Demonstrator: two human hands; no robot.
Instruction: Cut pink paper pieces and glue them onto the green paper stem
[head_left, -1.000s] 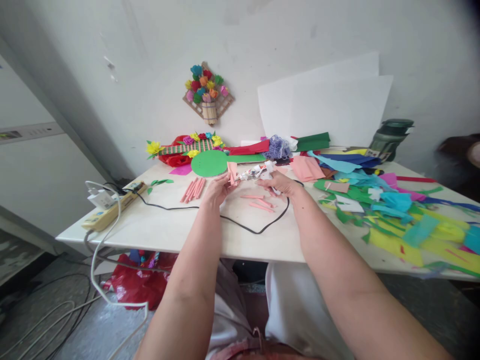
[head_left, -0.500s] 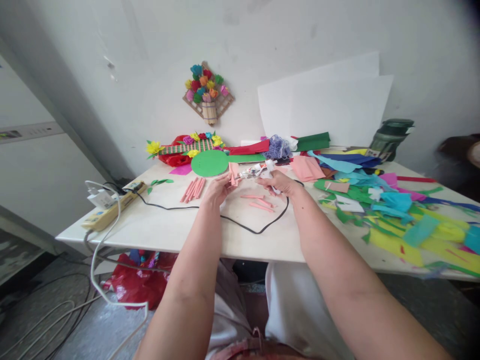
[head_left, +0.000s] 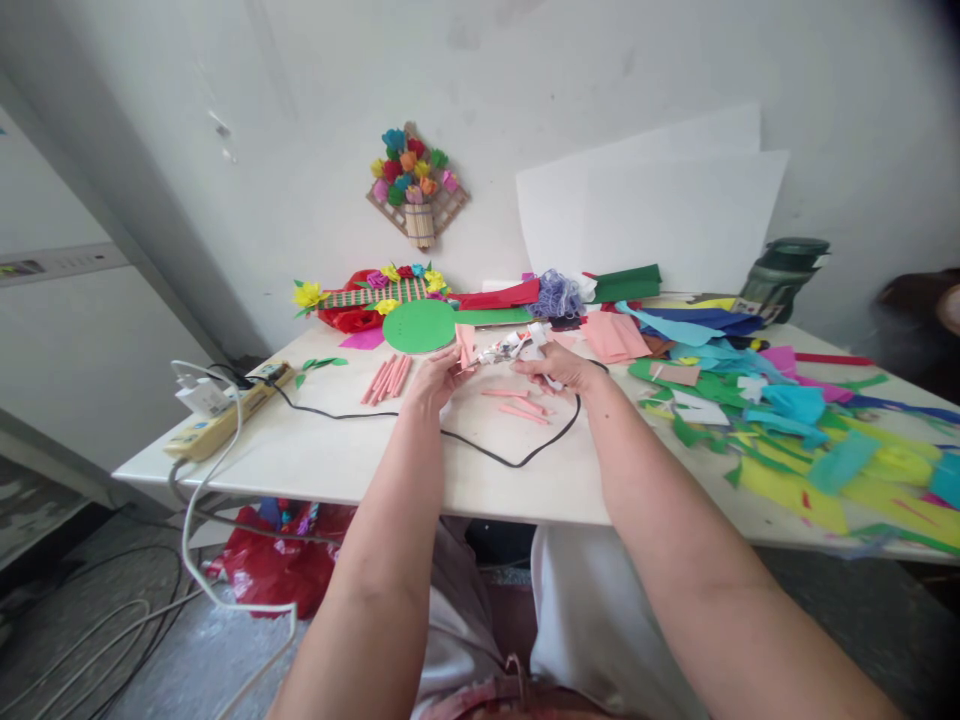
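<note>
My left hand (head_left: pixel 439 378) pinches a small piece of pink paper (head_left: pixel 466 345) above the table. In my right hand (head_left: pixel 559 368) is a white hot glue gun (head_left: pixel 534 340), its stained nozzle end pointing left at the pink paper. The nozzle appears to reach the paper; whether they touch I cannot tell. A black cord (head_left: pixel 517 465) loops from the right hand across the table. Below the hands lie several loose pink paper strips (head_left: pixel 521 408). Rolled pink paper sticks (head_left: pixel 386 380) lie in a bunch left of my left hand.
A green disc (head_left: pixel 418 326) lies behind my left hand. Pink paper sheets (head_left: pixel 615 336) and many coloured scraps (head_left: pixel 795 440) cover the right side. The power strip (head_left: pixel 225 415) sits at the left edge. A bottle (head_left: pixel 780 280) stands at the back right.
The pink paper and the glue gun have shifted very slightly. Both hands keep nearly the same place and grip.
</note>
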